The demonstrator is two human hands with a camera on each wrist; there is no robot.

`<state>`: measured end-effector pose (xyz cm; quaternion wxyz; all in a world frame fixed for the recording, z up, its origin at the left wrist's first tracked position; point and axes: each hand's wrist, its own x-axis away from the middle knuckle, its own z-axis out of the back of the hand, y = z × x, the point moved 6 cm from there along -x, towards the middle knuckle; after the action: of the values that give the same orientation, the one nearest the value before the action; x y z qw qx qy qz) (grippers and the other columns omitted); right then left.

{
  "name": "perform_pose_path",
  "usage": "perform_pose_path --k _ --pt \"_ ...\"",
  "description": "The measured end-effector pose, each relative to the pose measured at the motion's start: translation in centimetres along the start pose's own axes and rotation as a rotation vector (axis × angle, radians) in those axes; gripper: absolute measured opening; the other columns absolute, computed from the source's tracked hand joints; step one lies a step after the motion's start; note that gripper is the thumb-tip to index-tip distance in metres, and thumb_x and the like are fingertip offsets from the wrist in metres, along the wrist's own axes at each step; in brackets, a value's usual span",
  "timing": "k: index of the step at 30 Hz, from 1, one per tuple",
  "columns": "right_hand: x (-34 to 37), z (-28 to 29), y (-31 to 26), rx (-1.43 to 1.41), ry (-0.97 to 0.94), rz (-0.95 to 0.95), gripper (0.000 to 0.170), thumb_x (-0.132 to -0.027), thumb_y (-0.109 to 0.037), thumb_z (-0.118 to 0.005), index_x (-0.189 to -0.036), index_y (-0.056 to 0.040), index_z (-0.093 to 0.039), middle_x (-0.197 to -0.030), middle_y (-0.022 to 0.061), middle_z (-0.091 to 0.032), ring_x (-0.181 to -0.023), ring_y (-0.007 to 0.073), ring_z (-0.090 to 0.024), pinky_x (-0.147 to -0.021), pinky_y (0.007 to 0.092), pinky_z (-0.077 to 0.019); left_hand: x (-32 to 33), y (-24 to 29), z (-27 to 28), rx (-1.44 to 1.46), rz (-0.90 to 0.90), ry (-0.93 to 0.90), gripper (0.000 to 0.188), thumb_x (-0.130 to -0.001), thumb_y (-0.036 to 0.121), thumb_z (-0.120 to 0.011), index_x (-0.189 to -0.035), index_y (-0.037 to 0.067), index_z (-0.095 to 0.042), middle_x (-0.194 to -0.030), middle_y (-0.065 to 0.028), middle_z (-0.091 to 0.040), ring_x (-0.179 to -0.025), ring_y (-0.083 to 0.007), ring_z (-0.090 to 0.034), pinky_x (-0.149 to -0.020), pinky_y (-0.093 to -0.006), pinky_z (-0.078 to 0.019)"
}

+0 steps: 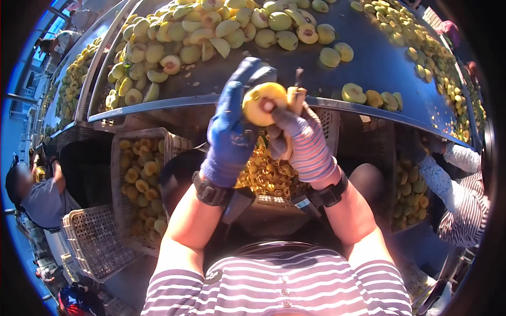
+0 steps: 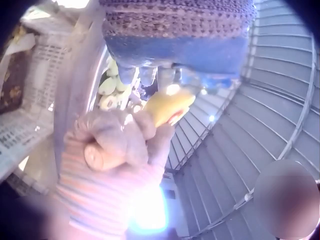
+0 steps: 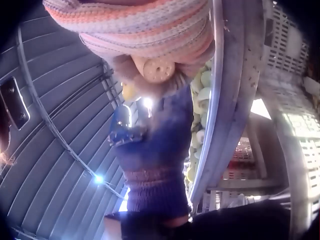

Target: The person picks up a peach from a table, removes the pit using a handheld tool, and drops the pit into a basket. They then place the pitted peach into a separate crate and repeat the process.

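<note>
In the head view my left hand (image 1: 225, 131), in a blue coated glove, holds a halved yellow peach (image 1: 254, 109) with its cut face and reddish centre turned up. My right hand (image 1: 308, 141), in a striped knit glove, grips a wooden-handled tool (image 1: 297, 98) whose thin dark tip points away from me. The right thumb reaches onto the middle of the cut face. From the left wrist, the peach half (image 2: 167, 107) shows between the two gloves. The right wrist view shows the handle's round, dotted butt (image 3: 159, 70) sticking out of the striped glove.
A metal table (image 1: 211, 99) with heaped peach halves (image 1: 190, 37) stands in front. Below my hands is a container of yellow-orange pieces (image 1: 269, 171). A crate of peach halves (image 1: 142, 179) is at left, beside an upturned crate (image 1: 100, 242). People work on both sides.
</note>
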<state>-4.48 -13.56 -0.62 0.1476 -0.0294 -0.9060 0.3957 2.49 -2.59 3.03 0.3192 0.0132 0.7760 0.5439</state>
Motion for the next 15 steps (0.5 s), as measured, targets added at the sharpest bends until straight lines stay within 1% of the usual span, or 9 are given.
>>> perform_pose_path --k 2,3,4,5,6,7,8,10,15 --pt "0.2 -0.2 0.9 0.164 -0.02 -0.092 0.035 -0.089 -0.032 -0.077 -0.106 -0.0059 -0.061 -0.075 0.0002 -0.06 -0.055 0.0069 -0.054 -0.047 0.0216 -0.0406 0.6 0.5 -0.5 -0.46 -0.153 0.014 0.035 -0.098 0.015 -0.06 -0.127 -0.005 -0.057 -0.123 -0.0136 -0.067 -0.11 -0.0203 -0.065 -0.101 -0.0327 -0.0485" --pt "0.0 0.4 0.9 0.283 0.003 -0.085 0.036 -0.088 -0.031 -0.077 -0.107 -0.0057 -0.061 -0.075 0.0028 -0.061 -0.057 0.0117 -0.058 -0.05 0.0253 -0.0441 0.6 -0.2 0.1 -0.509 -0.097 0.02 0.034 -0.101 0.017 -0.056 -0.126 -0.005 -0.057 -0.121 -0.0134 -0.067 -0.107 -0.0199 -0.066 -0.098 -0.0318 -0.05" --pt "-0.2 0.9 0.9 0.403 0.024 -0.075 0.036 -0.088 -0.031 -0.078 -0.107 -0.0055 -0.061 -0.075 0.0053 -0.062 -0.06 0.0166 -0.061 -0.054 0.029 -0.0476 0.5 -0.7 0.6 -0.408 -0.033 0.041 0.034 -0.103 0.02 -0.053 -0.124 -0.006 -0.058 -0.119 -0.0134 -0.068 -0.105 -0.02 -0.067 -0.097 -0.0316 -0.0511" --pt "-0.4 0.5 -0.5 0.792 0.018 0.322 0.036 -0.087 -0.03 -0.077 -0.108 -0.0055 -0.061 -0.077 0.0093 -0.064 -0.065 0.024 -0.064 -0.06 0.0339 -0.05 0.5 -1.3 1.0 -0.306 0.028 0.069 0.035 -0.105 0.023 -0.051 -0.123 -0.006 -0.059 -0.117 -0.0135 -0.068 -0.103 -0.0201 -0.067 -0.095 -0.0315 -0.0522" --pt "0.4 -1.2 -1.6 1.166 0.01 0.733 0.036 -0.086 -0.029 -0.077 -0.109 -0.0054 -0.061 -0.078 0.0132 -0.065 -0.071 0.0314 -0.066 -0.065 0.0388 -0.0524 0.3 -1.6 1.0 -0.054 0.098 0.112 0.038 -0.107 0.027 -0.048 -0.123 -0.006 -0.059 -0.115 -0.0137 -0.069 -0.101 -0.0207 -0.068 -0.094 -0.0321 -0.0529" --pt "0.6 -1.0 -1.3 1.155 0.021 0.643 0.037 -0.084 -0.026 -0.077 -0.109 -0.0048 -0.061 -0.084 0.0192 -0.067 -0.081 0.0414 -0.066 -0.072 0.0451 -0.0531 0.3 -2.0 0.9 0.095 0.154 0.116 0.041 -0.107 0.03 -0.046 -0.122 -0.006 -0.06 -0.113 -0.014 -0.069 -0.1 -0.0212 -0.068 -0.092 -0.0324 -0.0534" --pt "0.6 -0.1 -0.9 1.254 0.052 0.381 0.037 -0.085 -0.028 -0.075 -0.109 -0.0042 -0.06 -0.088 0.0201 -0.069 -0.084 0.0415 -0.067 -0.074 0.0455 -0.0534 0.3 -2.3 0.9 0.243 0.21 0.128 0.044 -0.108 0.033 -0.044 -0.121 -0.006 -0.06 -0.111 -0.0143 -0.069 -0.098 -0.0218 -0.068 -0.091 -0.0328 -0.054" --pt "0.3 0.2 -0.4 1.43 0.009 0.275 0.037 -0.086 -0.029 -0.074 -0.109 -0.0038 -0.06 -0.09 0.0215 -0.069 -0.086 0.0423 -0.067 -0.076 0.0463 -0.0536 0.3 -2.4 0.7 0.286 0.266 0.087 0.048 -0.108 0.036 -0.042 -0.12 -0.007 -0.061 -0.108 -0.0151 -0.069 -0.095 -0.0225 -0.068 -0.088 -0.0333 -0.0546" --pt "0.3 0.0 0.3 1.438 -0.023 0.255 0.04 -0.082 -0.02 -0.077 -0.113 -0.0016 -0.061 -0.096 0.0222 -0.069 -0.092 0.0435 -0.066 -0.079 0.0447 -0.0535 0.7 -2.2 0.5 0.279 0.315 0.08 0.051 -0.108 0.037 -0.041 -0.117 -0.008 -0.062 -0.102 -0.0156 -0.07 -0.09 -0.0228 -0.068 -0.085 -0.0345 -0.0552"
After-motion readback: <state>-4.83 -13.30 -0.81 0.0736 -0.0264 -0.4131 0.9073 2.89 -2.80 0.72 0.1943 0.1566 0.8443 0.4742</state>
